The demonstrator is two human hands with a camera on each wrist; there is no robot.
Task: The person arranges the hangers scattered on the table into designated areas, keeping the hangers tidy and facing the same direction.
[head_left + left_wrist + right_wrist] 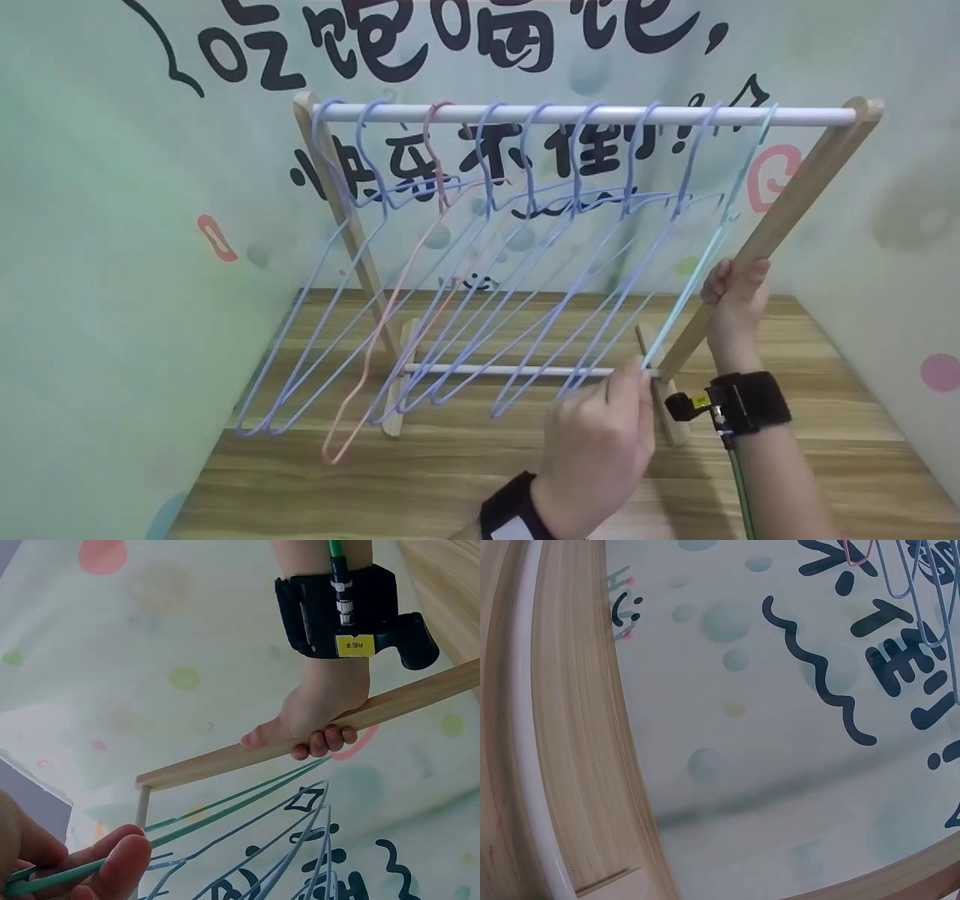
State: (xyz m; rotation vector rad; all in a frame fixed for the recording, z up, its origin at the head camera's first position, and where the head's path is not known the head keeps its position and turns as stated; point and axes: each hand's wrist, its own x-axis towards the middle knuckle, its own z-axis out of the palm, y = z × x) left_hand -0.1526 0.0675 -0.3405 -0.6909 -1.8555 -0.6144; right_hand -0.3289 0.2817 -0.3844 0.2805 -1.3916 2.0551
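Note:
A small wooden clothes rack (795, 202) stands on a wood floor, and its white top rail (585, 114) carries several wire hangers. My left hand (637, 375) pinches the bottom corner of the pale green hanger (705, 255) at the right end of the rail. The left wrist view shows my fingers (112, 859) on that green hanger (225, 810). My right hand (735, 289) grips the rack's right wooden leg, fingers curled round it (319, 735). In the right wrist view only the wooden frame (577, 727) and hanger hooks (922, 585) appear.
Several purple hangers (525, 285) and one pink hanger (390, 315) hang tilted to the left along the rail. A lower white crossbar (510, 370) joins the rack's feet. Pale green walls with black lettering close in behind and on both sides.

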